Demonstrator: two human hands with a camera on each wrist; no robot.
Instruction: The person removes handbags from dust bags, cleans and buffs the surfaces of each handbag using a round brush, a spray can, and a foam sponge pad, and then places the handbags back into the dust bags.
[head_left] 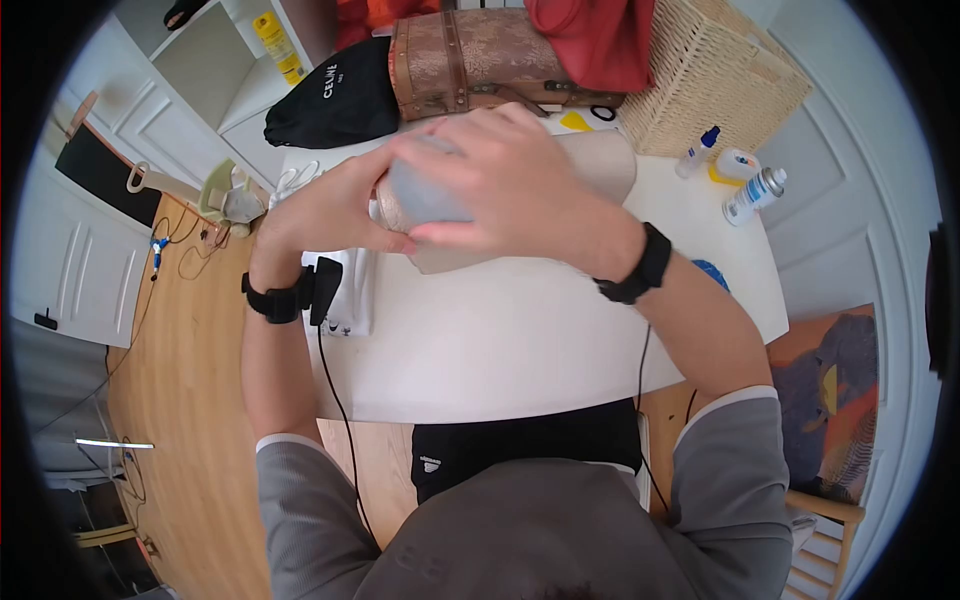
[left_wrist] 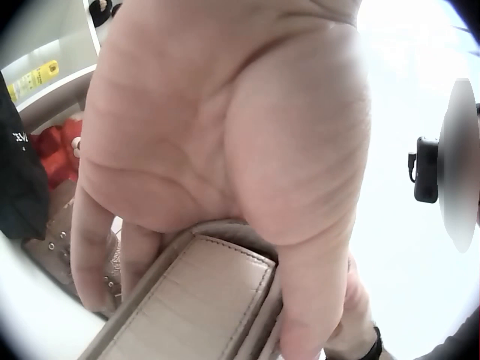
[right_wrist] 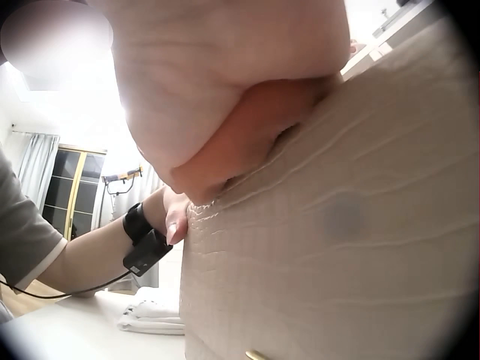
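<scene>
A beige leather bag (head_left: 605, 165) with a creased surface is held above the table's far half. My left hand (head_left: 335, 205) grips its left end, thumb on the near side. In the left wrist view, fingers and thumb of the left hand (left_wrist: 225, 127) straddle the stitched narrow side of the bag (left_wrist: 187, 300). Over the top lies my right hand (head_left: 510, 185), its fingers bent around the bag near the left hand; a grey blurred patch covers part there. The right wrist view shows the right hand (right_wrist: 232, 60) against the bag's broad face (right_wrist: 337, 262).
White folded cloth (head_left: 348, 295) lies on the white table (head_left: 500, 350) at left. Behind are a black pouch (head_left: 340, 100), a brown patterned case (head_left: 480, 60) and a wicker basket (head_left: 720, 90). A spray can (head_left: 752, 197) and small bottles (head_left: 697, 152) stand at right.
</scene>
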